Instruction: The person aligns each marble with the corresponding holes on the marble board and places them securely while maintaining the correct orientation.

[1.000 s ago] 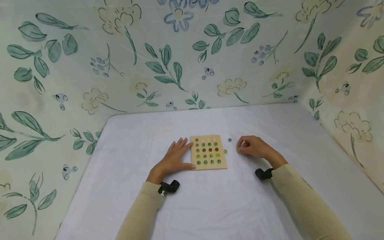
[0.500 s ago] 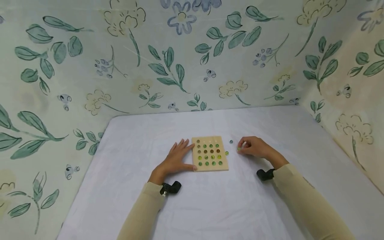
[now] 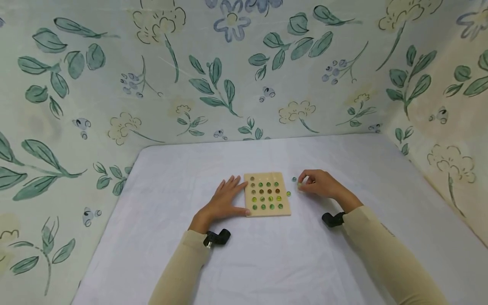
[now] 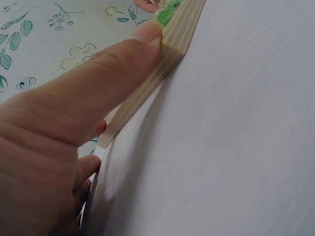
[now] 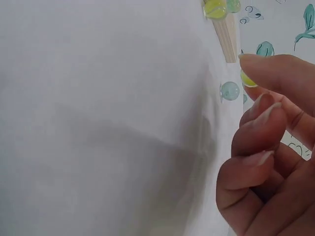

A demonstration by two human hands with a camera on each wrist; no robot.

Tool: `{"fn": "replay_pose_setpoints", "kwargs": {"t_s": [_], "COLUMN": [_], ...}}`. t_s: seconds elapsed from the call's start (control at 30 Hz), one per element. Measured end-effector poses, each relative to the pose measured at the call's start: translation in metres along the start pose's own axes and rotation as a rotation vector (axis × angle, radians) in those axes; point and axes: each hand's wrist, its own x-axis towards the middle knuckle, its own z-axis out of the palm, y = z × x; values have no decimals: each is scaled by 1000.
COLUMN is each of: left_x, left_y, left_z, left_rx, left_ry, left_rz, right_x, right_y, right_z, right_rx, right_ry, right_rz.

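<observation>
A square wooden board (image 3: 271,212) lies on the white cloth, with rows of green, yellow-green and brownish glass marbles in its hollows. My left hand (image 3: 219,204) rests along the board's left side with spread fingers, its thumb touching the near left corner. In the left wrist view, the thumb (image 4: 113,69) lies against the board's edge close to a green marble (image 4: 164,16). Right of the board, my right hand (image 3: 322,184) pinches a yellow-green marble (image 5: 248,79) between thumb and index finger. The other fingers curl inward. Its fingertips partly hide that marble.
A loose pale blue marble (image 3: 294,179) lies just left of the right fingertips. Another yellow-green marble (image 3: 288,194) sits at the board's right edge. The white-covered table (image 3: 244,262) meets flower-patterned fabric (image 3: 236,97) behind it and at the sides.
My right hand has moved a little left and away from me with the pinched marble, nearer the pale blue one. The left hand has stayed on the board. The head view has shifted slightly.
</observation>
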Motion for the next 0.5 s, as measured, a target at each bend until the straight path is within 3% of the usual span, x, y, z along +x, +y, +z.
{"fn": "replay_pose_setpoints", "kwargs": {"t_s": [0.5], "left_x": [0], "left_y": [0], "left_z": [-2], "left_rx": [-9], "left_ry": [5], "left_rz": [21], "right_x": [16], "right_y": [-20], "right_z": [6], "right_rx": [45], "right_ry": [29], "right_rz": [-10]}}
